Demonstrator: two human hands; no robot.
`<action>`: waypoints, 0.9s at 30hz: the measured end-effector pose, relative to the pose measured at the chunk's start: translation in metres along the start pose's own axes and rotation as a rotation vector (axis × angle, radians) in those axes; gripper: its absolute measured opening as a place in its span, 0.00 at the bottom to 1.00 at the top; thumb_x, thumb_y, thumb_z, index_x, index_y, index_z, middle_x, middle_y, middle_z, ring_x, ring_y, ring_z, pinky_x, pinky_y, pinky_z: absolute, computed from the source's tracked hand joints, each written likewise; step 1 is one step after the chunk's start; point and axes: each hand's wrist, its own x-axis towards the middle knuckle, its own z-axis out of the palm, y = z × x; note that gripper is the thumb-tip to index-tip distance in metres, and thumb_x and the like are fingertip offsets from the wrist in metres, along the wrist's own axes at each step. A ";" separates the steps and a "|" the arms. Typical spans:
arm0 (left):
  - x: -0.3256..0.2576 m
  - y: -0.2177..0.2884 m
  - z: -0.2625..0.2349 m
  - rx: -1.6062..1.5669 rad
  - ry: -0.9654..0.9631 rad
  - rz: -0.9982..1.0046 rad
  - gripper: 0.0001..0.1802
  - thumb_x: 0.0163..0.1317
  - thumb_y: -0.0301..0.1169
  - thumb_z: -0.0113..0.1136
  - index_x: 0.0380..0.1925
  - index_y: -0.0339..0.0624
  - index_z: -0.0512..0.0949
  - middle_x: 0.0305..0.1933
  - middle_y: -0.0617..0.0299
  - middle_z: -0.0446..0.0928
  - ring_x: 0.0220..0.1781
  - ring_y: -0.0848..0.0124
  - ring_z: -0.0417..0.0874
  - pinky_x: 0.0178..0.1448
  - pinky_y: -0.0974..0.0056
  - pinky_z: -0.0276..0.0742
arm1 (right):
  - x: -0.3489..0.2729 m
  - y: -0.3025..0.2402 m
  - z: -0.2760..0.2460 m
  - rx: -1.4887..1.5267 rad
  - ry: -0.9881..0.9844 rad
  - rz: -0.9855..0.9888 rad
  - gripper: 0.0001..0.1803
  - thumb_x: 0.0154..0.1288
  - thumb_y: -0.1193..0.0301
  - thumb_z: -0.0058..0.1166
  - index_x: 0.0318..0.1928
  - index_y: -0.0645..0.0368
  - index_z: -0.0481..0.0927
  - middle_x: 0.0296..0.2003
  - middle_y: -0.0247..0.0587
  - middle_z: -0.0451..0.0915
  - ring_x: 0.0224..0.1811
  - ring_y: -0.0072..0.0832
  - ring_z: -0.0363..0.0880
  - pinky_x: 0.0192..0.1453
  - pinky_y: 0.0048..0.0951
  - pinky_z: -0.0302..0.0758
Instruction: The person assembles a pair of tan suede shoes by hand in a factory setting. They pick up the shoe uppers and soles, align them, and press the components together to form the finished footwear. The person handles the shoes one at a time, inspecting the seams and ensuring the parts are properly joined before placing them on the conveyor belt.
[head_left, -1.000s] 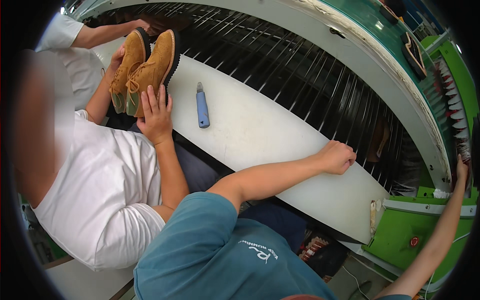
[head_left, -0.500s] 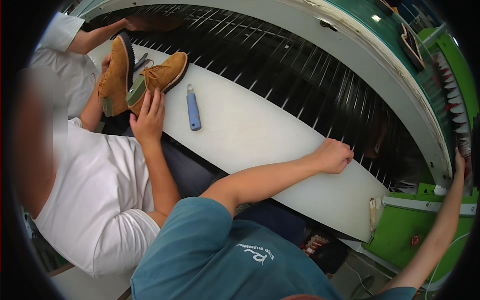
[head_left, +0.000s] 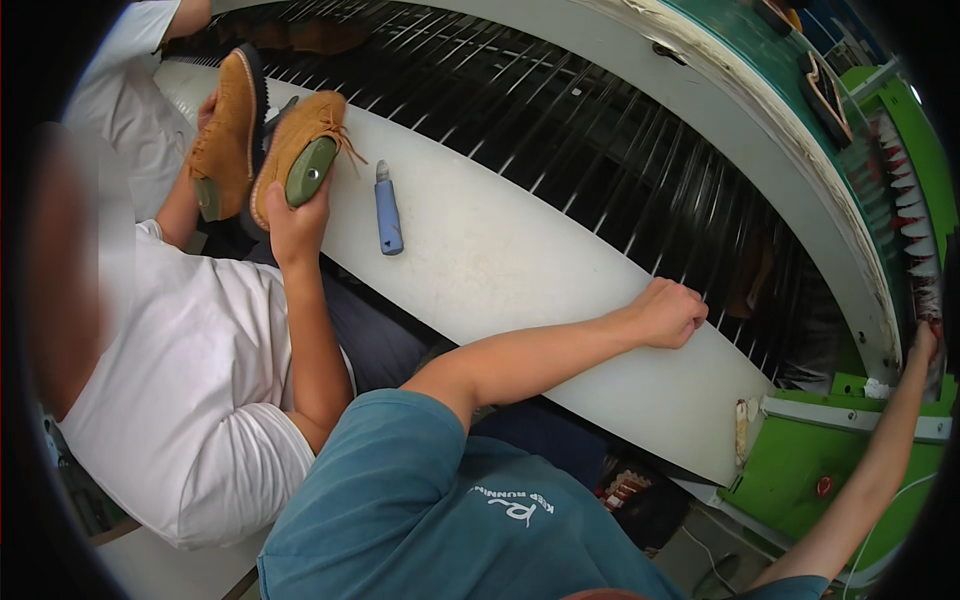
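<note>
The left hand (head_left: 672, 312) rested fisted on the curved white worktable (head_left: 520, 260) — a sensible brace. The right hand (head_left: 925, 338) reached the green metal machine frame (head_left: 790, 470) — I could not tell its grip.

Cutter (head_left: 388, 208) on the white worktable (head_left: 520, 270), shoes (head_left: 262, 140) at its left, slatted conveyor (head_left: 600, 150) behind.

Blue utility knife (head_left: 388, 209), tan shoes (head_left: 262, 140)

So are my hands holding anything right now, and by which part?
Left hand lies curled on the white table's far edge, holding nothing. Right hand reaches the green machine; grip unclear.
</note>
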 end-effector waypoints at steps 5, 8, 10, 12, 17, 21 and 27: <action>0.000 0.002 0.001 -0.001 -0.008 -0.014 0.07 0.55 0.26 0.62 0.30 0.46 0.88 0.34 0.60 0.87 0.38 0.52 0.90 0.42 0.46 0.84 | -0.003 -0.010 -0.001 0.007 0.011 -0.039 0.49 0.65 0.36 0.68 0.71 0.67 0.83 0.71 0.60 0.82 0.77 0.46 0.78 0.80 0.44 0.72; 0.000 0.006 0.000 0.054 -0.009 0.002 0.06 0.57 0.28 0.62 0.30 0.46 0.87 0.35 0.59 0.86 0.39 0.52 0.90 0.44 0.45 0.84 | -0.009 -0.021 0.006 0.022 0.031 -0.090 0.49 0.65 0.36 0.68 0.71 0.67 0.82 0.72 0.61 0.82 0.77 0.46 0.78 0.80 0.44 0.72; 0.000 0.007 -0.005 0.079 -0.004 -0.009 0.06 0.57 0.28 0.62 0.31 0.46 0.87 0.35 0.60 0.86 0.40 0.52 0.90 0.45 0.46 0.85 | -0.016 -0.051 0.009 0.038 0.064 -0.157 0.50 0.65 0.36 0.68 0.71 0.67 0.82 0.72 0.61 0.81 0.77 0.46 0.78 0.80 0.44 0.72; 0.003 0.011 0.001 0.034 -0.016 0.021 0.06 0.57 0.27 0.62 0.31 0.46 0.87 0.35 0.60 0.86 0.39 0.53 0.90 0.44 0.48 0.86 | -0.037 -0.034 -0.013 -0.017 0.116 -0.106 0.50 0.65 0.36 0.68 0.71 0.67 0.82 0.72 0.61 0.81 0.78 0.46 0.77 0.81 0.44 0.72; 0.004 -0.001 -0.014 0.092 0.051 -0.027 0.06 0.58 0.25 0.64 0.32 0.46 0.89 0.36 0.60 0.88 0.38 0.54 0.91 0.42 0.52 0.86 | -0.131 -0.155 -0.015 0.127 0.166 0.203 0.44 0.49 0.45 0.84 0.62 0.62 0.89 0.64 0.60 0.88 0.69 0.46 0.86 0.74 0.45 0.78; 0.005 0.003 -0.008 0.033 0.016 -0.037 0.07 0.59 0.25 0.63 0.31 0.47 0.89 0.36 0.61 0.88 0.38 0.54 0.91 0.42 0.50 0.86 | -0.173 -0.177 -0.056 1.194 0.149 0.410 0.33 0.60 0.79 0.79 0.65 0.57 0.79 0.56 0.40 0.85 0.49 0.35 0.86 0.35 0.32 0.86; 0.008 0.011 -0.003 0.031 -0.023 -0.039 0.07 0.60 0.25 0.64 0.33 0.46 0.90 0.37 0.60 0.90 0.35 0.56 0.91 0.42 0.53 0.86 | -0.175 -0.162 -0.081 1.294 -0.172 0.323 0.13 0.64 0.70 0.80 0.45 0.47 0.87 0.39 0.30 0.84 0.28 0.23 0.77 0.23 0.18 0.76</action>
